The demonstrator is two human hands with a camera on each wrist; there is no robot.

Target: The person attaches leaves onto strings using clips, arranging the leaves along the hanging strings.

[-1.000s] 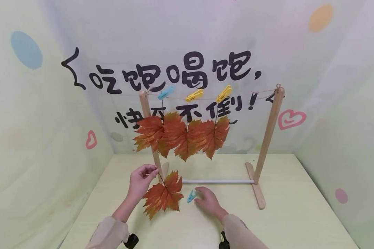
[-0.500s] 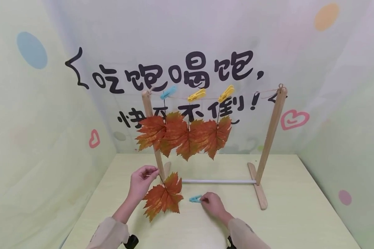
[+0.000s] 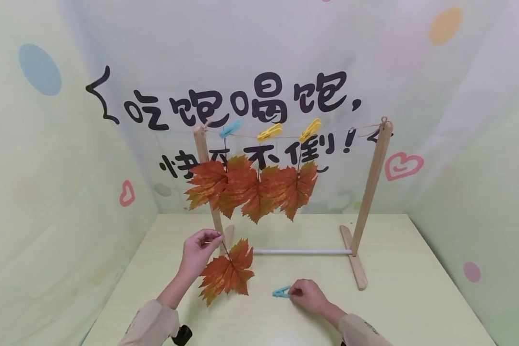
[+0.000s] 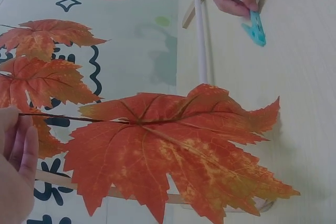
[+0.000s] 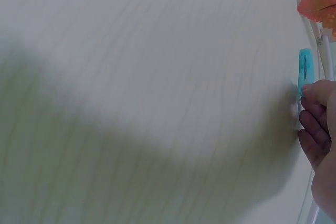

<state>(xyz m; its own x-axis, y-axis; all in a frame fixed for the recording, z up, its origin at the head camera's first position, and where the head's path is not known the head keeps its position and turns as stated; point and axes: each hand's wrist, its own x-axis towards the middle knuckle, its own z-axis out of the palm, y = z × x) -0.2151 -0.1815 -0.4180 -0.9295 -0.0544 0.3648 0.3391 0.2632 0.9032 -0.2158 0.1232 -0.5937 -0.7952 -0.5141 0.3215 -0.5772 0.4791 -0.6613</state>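
Note:
An orange-red artificial leaf (image 3: 227,275) hangs by its dark stem from my left hand (image 3: 199,252), whose thumb and fingertips pinch the stem's end. In the left wrist view the same leaf (image 4: 163,150) spreads across the middle. My right hand (image 3: 310,294) pinches one end of a light blue clothespin (image 3: 281,292), low over the table and to the right of the leaf. The clothespin (image 5: 305,69) points out past the fingertips in the right wrist view. Whether it touches the table is hard to tell.
A wooden stand (image 3: 373,187) carries a string between its posts. Several similar leaves (image 3: 258,192) hang there from a blue clothespin (image 3: 231,128) and two yellow clothespins (image 3: 270,132). A white rod (image 3: 302,252) joins the posts low down, above the pale table (image 3: 398,307).
My right hand has taken hold of the blue clothespin and drawn it right and toward me, turning it on the way. My left hand stays nearly still with the leaf.

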